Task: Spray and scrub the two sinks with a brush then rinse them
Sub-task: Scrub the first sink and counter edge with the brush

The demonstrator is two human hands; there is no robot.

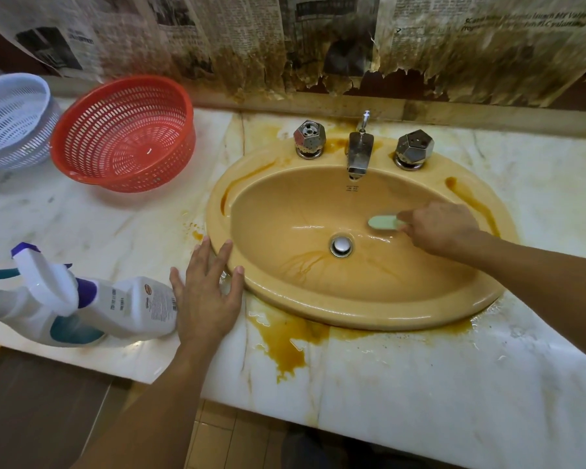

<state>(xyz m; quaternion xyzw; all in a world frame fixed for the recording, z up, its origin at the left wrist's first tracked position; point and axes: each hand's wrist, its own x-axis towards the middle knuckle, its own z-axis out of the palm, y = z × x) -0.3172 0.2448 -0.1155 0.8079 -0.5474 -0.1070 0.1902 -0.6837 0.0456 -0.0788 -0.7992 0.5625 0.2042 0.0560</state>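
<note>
Stained counter (420, 367); right hand (440, 228) grips brush (383, 222) inside sink (285, 309).

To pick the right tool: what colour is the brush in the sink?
The brush is pale green; head view.

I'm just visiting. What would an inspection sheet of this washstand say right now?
Surface: marble counter wet, with brown stains round the sink.
Job's things: yellow sink, wet and streaked brown; green brush inside it; spray bottle at the left, a second bottle beside it.
Clutter: red basket and white basket on the counter.
Hands: left hand flat on the counter at the sink's rim; right hand holds the brush.
Cables: nothing seen.
Surroundings: stained newspaper on the wall; tap not running.
</note>
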